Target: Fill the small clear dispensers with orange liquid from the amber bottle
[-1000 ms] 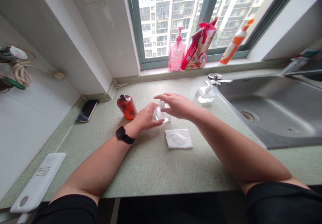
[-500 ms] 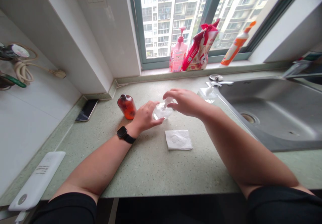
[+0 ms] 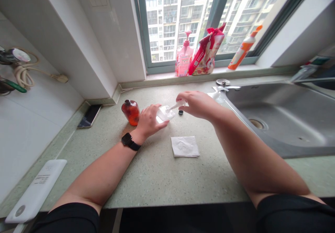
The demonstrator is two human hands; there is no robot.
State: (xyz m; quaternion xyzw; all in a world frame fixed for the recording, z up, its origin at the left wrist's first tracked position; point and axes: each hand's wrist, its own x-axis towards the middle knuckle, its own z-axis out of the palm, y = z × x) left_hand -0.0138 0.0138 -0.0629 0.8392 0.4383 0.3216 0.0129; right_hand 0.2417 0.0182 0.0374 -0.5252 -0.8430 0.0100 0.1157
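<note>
My left hand (image 3: pixel 149 120), with a black watch on the wrist, is wrapped round a small clear bottle (image 3: pixel 164 113) on the green countertop (image 3: pixel 157 170). My right hand (image 3: pixel 198 104) pinches the bottle's white pump head (image 3: pixel 176 106) and holds it lifted and tilted, its tube still at the bottle's mouth. A small black cap (image 3: pixel 180 112) lies on the counter just behind the bottle. An amber-red bottle (image 3: pixel 130 112) stands left of my left hand. A folded white tissue (image 3: pixel 185 146) lies in front of both hands.
A steel sink (image 3: pixel 282 118) fills the right side, with another clear pump bottle (image 3: pixel 217 95) at its left rim. On the windowsill stand a pink pump bottle (image 3: pixel 184 55), a red refill pouch (image 3: pixel 205 53) and an orange bottle (image 3: pixel 242 53). A phone (image 3: pixel 90 115) and a white power strip (image 3: pixel 36 190) lie left.
My right hand has drawn the pump head up and to the right, out of the clear bottle. The small black cap has come into sight behind it.
</note>
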